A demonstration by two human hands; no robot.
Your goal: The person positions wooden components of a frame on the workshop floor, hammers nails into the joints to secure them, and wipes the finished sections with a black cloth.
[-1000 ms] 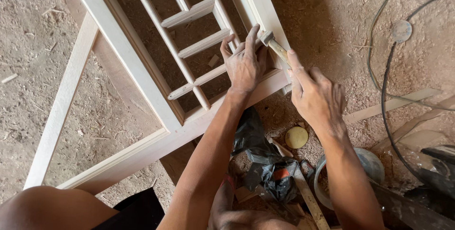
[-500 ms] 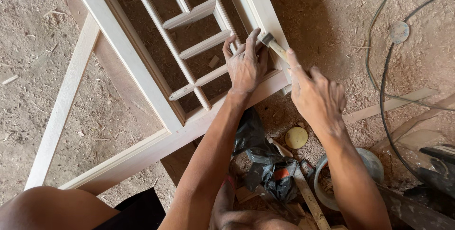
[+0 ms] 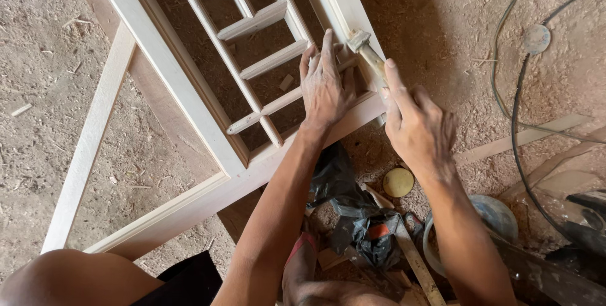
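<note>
A pale wooden frame [image 3: 189, 91] with thin cross slats lies over the sawdust floor. My left hand [image 3: 326, 85] presses flat on a slat [image 3: 278, 101] near the frame's inner corner, fingers spread. Just to its right, my right hand [image 3: 416, 123] grips the wooden handle of a small hammer [image 3: 366, 50], index finger stretched along the handle. The hammer's metal head rests against the frame's right rail [image 3: 334, 3], level with my left fingertips.
A round yellow lid [image 3: 399, 182] lies on the sawdust below my right hand. A black plastic bag with a tool [image 3: 360, 224] sits between my forearms. Cables [image 3: 514, 91] run along the right. A loose wooden strip [image 3: 524, 139] lies at right, my knee [image 3: 69, 281] at lower left.
The hammer head has shifted a little along the right rail. My left hand stays pressed on the slat.
</note>
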